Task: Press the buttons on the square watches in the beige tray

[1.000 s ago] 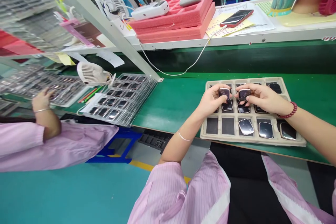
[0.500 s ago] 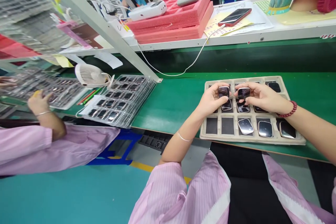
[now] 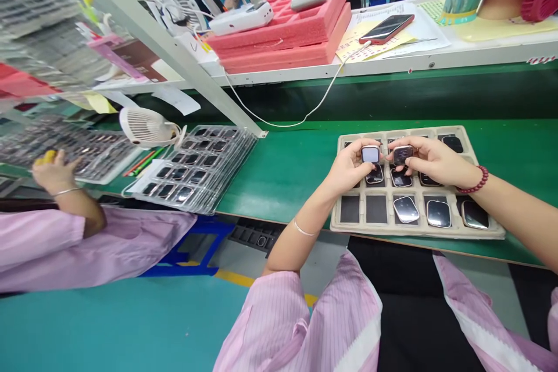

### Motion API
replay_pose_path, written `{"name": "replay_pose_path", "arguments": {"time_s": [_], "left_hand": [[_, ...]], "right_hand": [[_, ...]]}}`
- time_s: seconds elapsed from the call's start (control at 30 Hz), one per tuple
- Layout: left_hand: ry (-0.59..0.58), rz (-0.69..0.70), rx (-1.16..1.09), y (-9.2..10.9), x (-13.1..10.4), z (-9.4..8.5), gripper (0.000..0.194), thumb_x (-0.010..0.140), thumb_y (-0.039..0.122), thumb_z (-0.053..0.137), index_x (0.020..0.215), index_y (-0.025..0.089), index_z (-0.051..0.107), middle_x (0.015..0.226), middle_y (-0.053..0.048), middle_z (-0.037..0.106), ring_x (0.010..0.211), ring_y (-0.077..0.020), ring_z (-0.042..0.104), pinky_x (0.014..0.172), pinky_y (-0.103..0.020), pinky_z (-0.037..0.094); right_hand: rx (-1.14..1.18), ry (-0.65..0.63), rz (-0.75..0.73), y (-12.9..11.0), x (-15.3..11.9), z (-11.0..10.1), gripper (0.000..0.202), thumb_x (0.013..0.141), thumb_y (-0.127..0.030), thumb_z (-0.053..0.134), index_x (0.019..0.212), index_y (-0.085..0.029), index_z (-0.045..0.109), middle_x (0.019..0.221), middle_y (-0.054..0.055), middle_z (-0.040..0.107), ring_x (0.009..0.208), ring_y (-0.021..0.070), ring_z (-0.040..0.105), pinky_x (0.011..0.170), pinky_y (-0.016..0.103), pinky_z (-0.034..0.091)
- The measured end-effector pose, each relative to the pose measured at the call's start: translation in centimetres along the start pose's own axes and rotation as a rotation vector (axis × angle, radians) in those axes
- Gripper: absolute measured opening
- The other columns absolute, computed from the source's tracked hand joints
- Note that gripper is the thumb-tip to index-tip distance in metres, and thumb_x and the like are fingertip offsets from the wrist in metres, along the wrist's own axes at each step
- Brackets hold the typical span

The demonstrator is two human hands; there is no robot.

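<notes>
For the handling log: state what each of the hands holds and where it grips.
Left hand pinches a small rounded-square case by its side edges. Right hand pinches a second, darker case likewise, both above the pulp tray.

Each hand (image 3: 349, 167) (image 3: 429, 160) grips watch case (image 3: 370, 154) (image 3: 401, 154) — above pulp tray (image 3: 418, 229).

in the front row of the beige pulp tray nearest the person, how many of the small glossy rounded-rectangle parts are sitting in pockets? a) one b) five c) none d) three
d: the front row of the beige moulded-pulp tray holds three small glossy rounded-rectangle parts in its right-hand pockets, while the two pockets at the left of that row show only dark bottoms.
</notes>
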State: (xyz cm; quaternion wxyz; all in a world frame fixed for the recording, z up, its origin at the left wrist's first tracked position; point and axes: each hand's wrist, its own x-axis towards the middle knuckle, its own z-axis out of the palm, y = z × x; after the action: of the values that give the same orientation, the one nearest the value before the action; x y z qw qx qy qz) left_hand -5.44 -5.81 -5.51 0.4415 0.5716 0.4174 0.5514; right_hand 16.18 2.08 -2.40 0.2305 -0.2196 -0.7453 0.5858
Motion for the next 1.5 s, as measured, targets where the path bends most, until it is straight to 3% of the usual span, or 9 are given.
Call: {"name": "replay_pose_path", "arguments": {"time_s": [0.3, 0.47, 0.73, 0.93, 1.1, 1.5], "left_hand": [[0.01, -0.019, 0.004, 0.09, -0.05, 0.12, 0.042, 0.072, 0.012, 0.064, 0.114, 0.016, 0.059, 0.104, -0.008, 0.07, 0.102, -0.0227, 0.068, 0.081, -0.031, 0.054], [-0.002, -0.005, 0.006, -0.01, -0.05, 0.1, 0.042, 0.073, 0.012, 0.061, 0.114, 0.017, 0.058, 0.102, -0.008, 0.07, 0.098, -0.0213, 0.068, 0.082, -0.032, 0.054], [0.006, 0.009, -0.008, -0.05, -0.01, 0.16, 0.043, 0.071, 0.008, 0.058, 0.113, 0.017, 0.06, 0.101, -0.007, 0.069, 0.098, -0.0196, 0.067, 0.079, -0.029, 0.056], [0.0, 0.02, -0.017, -0.26, 0.0, 0.03, 0.049, 0.068, 0.008, 0.056, 0.116, 0.017, 0.06, 0.114, -0.009, 0.066, 0.106, -0.0221, 0.066, 0.082, -0.031, 0.057], [-0.011, 0.015, 0.008, -0.53, 0.09, -0.14, 0.049, 0.071, 0.011, 0.059, 0.119, 0.018, 0.059, 0.124, -0.011, 0.064, 0.11, -0.0255, 0.066, 0.087, -0.037, 0.057], [-0.018, 0.024, 0.005, 0.16, -0.18, 0.05, 0.043, 0.08, 0.028, 0.074, 0.119, 0.018, 0.061, 0.116, -0.011, 0.067, 0.105, -0.0235, 0.067, 0.082, -0.031, 0.056]], "right_hand": [[-0.009, 0.022, 0.032, -0.04, -0.01, 0.08, 0.043, 0.081, -0.018, 0.064, 0.123, -0.021, 0.065, 0.112, 0.01, 0.074, 0.08, 0.0207, 0.073, 0.061, 0.031, 0.061], [0.024, 0.023, 0.026, -0.36, -0.11, 0.18, 0.05, 0.074, -0.01, 0.063, 0.123, -0.021, 0.064, 0.113, 0.009, 0.073, 0.081, 0.0191, 0.073, 0.061, 0.028, 0.061], [-0.013, 0.031, 0.042, -0.13, 0.09, 0.09, 0.043, 0.08, -0.017, 0.062, 0.123, -0.021, 0.064, 0.115, 0.01, 0.072, 0.082, 0.0204, 0.073, 0.061, 0.03, 0.062], [-0.049, 0.021, -0.032, 0.23, 0.01, -0.09, 0.052, 0.076, -0.011, 0.059, 0.126, -0.023, 0.063, 0.124, 0.01, 0.069, 0.089, 0.0214, 0.071, 0.065, 0.032, 0.062], [-0.064, 0.014, -0.039, 0.16, 0.04, -0.08, 0.053, 0.075, -0.01, 0.058, 0.126, -0.023, 0.063, 0.125, 0.008, 0.069, 0.091, 0.0211, 0.07, 0.066, 0.031, 0.062], [-0.03, 0.028, -0.049, -0.05, -0.02, 0.08, 0.04, 0.081, -0.021, 0.069, 0.12, -0.022, 0.066, 0.119, 0.01, 0.071, 0.086, 0.0216, 0.072, 0.07, 0.034, 0.062]]}}
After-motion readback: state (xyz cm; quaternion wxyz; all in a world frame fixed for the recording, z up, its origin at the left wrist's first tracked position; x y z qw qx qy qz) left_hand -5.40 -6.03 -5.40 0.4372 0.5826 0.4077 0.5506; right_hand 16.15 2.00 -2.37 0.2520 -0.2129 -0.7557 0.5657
